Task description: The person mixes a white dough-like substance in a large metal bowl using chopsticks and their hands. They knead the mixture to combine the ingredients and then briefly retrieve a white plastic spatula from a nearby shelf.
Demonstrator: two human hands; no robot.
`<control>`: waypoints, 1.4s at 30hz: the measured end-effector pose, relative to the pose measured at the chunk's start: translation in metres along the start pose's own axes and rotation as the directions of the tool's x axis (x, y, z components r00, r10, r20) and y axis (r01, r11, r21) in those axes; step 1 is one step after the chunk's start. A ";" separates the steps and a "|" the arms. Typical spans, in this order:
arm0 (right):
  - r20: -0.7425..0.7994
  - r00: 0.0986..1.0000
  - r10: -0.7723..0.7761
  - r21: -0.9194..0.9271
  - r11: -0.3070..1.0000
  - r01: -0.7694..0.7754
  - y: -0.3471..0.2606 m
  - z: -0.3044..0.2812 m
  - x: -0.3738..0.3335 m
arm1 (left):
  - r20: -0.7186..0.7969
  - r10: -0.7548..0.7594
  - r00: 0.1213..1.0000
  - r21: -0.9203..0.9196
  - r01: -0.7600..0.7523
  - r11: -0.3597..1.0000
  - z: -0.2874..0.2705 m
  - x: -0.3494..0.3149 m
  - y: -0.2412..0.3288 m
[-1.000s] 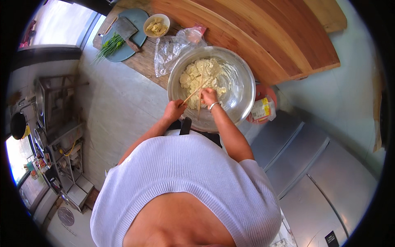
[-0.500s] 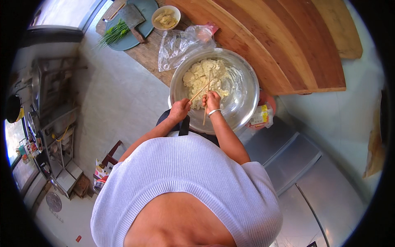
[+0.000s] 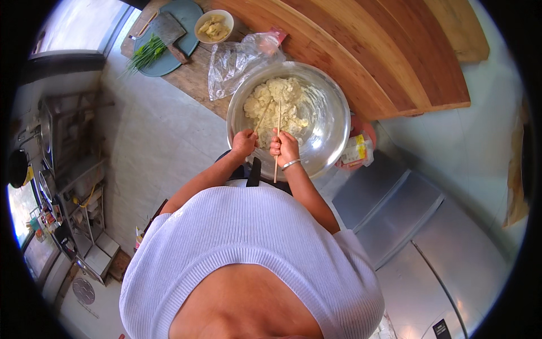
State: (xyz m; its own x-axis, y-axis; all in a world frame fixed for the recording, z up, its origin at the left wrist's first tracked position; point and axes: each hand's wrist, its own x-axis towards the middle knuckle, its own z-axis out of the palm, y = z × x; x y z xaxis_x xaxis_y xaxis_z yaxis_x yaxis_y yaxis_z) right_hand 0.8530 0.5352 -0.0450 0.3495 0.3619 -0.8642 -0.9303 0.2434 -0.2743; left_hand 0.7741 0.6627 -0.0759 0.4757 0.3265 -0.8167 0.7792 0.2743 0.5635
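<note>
A wide metal bowl (image 3: 330, 121) in front of me holds a lumpy, pale yellow dough (image 3: 274, 101), heaped toward its left and middle; floury smears coat the inside on the right. My left hand (image 3: 244, 143), at the bowl's near left rim, is closed around one wooden chopstick (image 3: 263, 116) that slants up into the dough. Over the near part of the bowl, my right hand (image 3: 285, 147), with a bracelet at the wrist, grips a second chopstick (image 3: 279, 116). This one points nearly straight away from me, its tip at the dough and its other end sticking out below the fist.
Beyond the bowl lie a crumpled clear plastic bag (image 3: 231, 65) and a small bowl of yellowish food (image 3: 214, 27). A cleaver (image 3: 168, 33) and green onions (image 3: 148, 53) rest on a round blue-grey board (image 3: 189, 17). Wooden planks (image 3: 384, 56) stretch right; a package (image 3: 354, 150) sits beside the bowl.
The two chopsticks were crossed and are now apart, side by side. My left hand has drawn slightly nearer to me, and the right chopstick stands straighter. The whole view has shifted a little.
</note>
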 end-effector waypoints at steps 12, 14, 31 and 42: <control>-0.045 0.999 -0.003 0.097 0.995 0.007 0.004 -0.017 0.021 | 0.182 -0.068 0.981 -0.197 0.104 0.975 0.003 -0.025 0.009; -0.039 0.999 -0.038 0.117 0.992 0.042 0.006 -0.011 0.022 | 0.204 -0.135 0.970 -0.225 0.180 0.957 0.007 -0.024 0.016; -0.167 0.970 -0.179 -0.125 0.979 0.159 0.026 -0.002 0.036 | 0.120 0.047 0.992 0.020 -0.050 0.999 0.005 -0.041 0.016; 0.204 0.605 -0.770 -0.859 0.155 0.488 0.009 -0.031 0.044 | 0.313 -0.168 0.935 -0.367 0.283 0.886 0.008 -0.030 0.031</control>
State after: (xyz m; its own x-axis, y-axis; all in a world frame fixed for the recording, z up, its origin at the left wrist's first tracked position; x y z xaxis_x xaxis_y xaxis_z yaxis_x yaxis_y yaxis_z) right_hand 0.8566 0.5251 -0.0987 0.9503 0.2148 -0.2252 -0.0695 -0.5588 -0.8264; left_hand 0.7876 0.6542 -0.0349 0.4411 -0.0242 -0.8971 0.6752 0.6675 0.3140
